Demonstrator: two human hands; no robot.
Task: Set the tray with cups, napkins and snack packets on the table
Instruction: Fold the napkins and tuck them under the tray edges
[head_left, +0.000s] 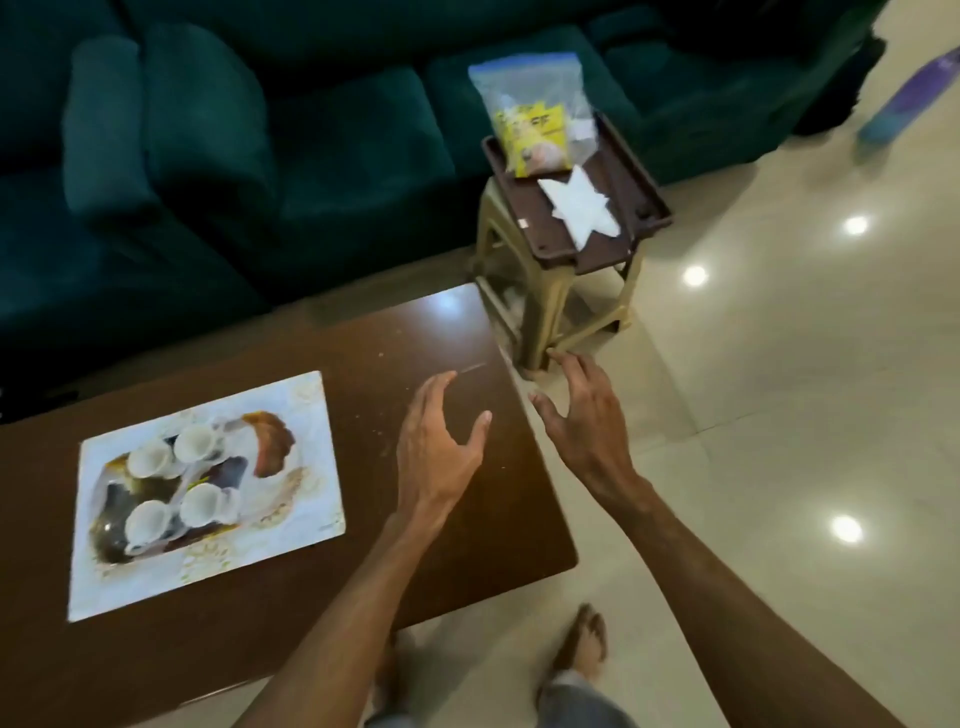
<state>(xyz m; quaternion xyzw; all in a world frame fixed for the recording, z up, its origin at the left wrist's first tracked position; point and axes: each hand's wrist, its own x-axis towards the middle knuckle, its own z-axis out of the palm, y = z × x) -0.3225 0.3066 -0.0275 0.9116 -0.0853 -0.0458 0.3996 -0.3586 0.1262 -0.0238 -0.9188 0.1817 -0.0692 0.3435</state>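
Brown plastic tray (527, 218), rectangular with a raised rim, sits on a beige moulded stool (545, 306). On the tray's near end, white paper napkins (579, 208) are fanned into a star. At its far end a clear zip bag (530, 83) stands upright with yellow snack packets (530, 127) inside.

Nearer me and left of the tray is a glossy dark wood surface (415, 353). It carries a printed rectangular mat (311, 415) with four round white cups (200, 501), blurred.

My left grip (441, 457) hovers over the surface corner nearest the tray, fingers spread, empty. My right grip (582, 421), also spread and empty, hangs short of the tray by the stool's foot.
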